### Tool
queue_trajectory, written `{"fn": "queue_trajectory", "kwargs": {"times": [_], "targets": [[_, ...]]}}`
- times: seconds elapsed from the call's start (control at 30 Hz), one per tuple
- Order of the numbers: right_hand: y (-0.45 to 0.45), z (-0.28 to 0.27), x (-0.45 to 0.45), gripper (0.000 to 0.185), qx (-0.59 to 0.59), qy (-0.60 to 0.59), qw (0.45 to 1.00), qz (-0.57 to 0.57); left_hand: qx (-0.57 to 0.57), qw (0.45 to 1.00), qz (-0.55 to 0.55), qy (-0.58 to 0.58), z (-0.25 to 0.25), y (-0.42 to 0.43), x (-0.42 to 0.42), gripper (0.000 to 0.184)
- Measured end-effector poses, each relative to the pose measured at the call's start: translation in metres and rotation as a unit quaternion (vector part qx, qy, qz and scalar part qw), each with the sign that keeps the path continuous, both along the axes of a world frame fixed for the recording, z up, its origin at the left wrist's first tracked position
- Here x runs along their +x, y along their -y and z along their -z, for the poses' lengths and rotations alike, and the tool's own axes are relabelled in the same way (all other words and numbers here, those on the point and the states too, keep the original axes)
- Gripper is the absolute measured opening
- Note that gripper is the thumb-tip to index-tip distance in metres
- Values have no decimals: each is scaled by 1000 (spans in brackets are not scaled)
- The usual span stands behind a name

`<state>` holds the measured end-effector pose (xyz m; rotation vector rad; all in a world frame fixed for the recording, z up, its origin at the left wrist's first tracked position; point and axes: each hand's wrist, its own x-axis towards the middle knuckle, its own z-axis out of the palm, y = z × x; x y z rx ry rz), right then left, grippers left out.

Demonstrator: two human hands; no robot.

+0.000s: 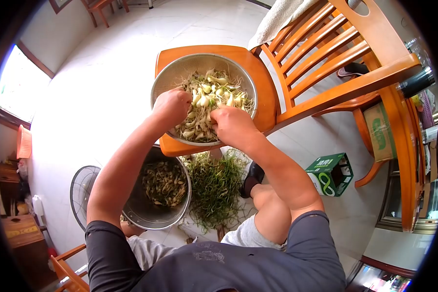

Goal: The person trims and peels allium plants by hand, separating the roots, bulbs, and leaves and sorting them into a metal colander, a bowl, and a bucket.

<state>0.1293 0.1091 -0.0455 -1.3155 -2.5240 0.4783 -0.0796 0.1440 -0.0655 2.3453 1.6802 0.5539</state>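
Observation:
A round metal colander [163,80] rests on the seat of a wooden chair [267,92]. It holds many small white bulbs [204,97] with roots and bits of green stem. Over its left side is my left hand [174,104], fingers curled in at the bulbs. My right hand [229,122] is closed over the lower right part of the heap, its fingers bent down among the bulbs. What either hand pinches is hidden by the fingers and too small to name.
Below the chair seat, a metal pot [180,214] holds more bulbs, beside a pile of green stems [214,190]. A round mesh cover [78,190] is left of the pot. A green box [331,174] stands on the floor at right. A towel [282,19] hangs on the chair.

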Motion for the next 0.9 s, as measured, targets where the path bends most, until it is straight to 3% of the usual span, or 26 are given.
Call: {"fn": "queue_trajectory", "kwargs": {"times": [0.03,0.1,0.2,0.23,0.33,0.37,0.43,0.5,0.53,0.63,0.7,0.77,0.9], "targets": [[-1,-1,6,11,-19,-46,999,-10,29,999,10,26,1,1,-1,12],[-2,-4,17,11,-87,-171,981,-4,-39,993,-22,113,-11,5,-5,12],[3,-35,29,9,-258,-384,884,61,-81,972,-78,206,-43,15,-11,15],[4,-41,33,9,-258,-457,849,56,-85,964,-97,232,-51,18,-13,17],[15,-71,50,9,-314,-469,822,74,-50,950,-106,291,-69,30,-13,19],[18,-75,62,14,-344,-395,851,28,-44,946,-106,303,-75,35,-11,19],[28,-84,70,21,-438,-283,849,-82,-62,948,-104,295,-77,42,-9,18],[36,-75,67,28,-370,-108,888,-249,-70,955,-84,276,-70,43,-11,17],[45,-67,63,31,-237,-59,934,-260,-82,957,-82,266,-70,44,-10,17],[43,-64,51,30,-172,-155,959,-161,-96,947,-82,294,-67,46,-4,17],[37,-76,33,27,-108,-229,967,-11,-105,950,-72,284,-68,49,1,17],[23,-77,13,23,45,-290,956,16,-94,957,-50,268,-70,53,7,16],[-6,-62,2,22,-38,-297,953,-52,-37,965,5,260,-74,59,20,14]]}}
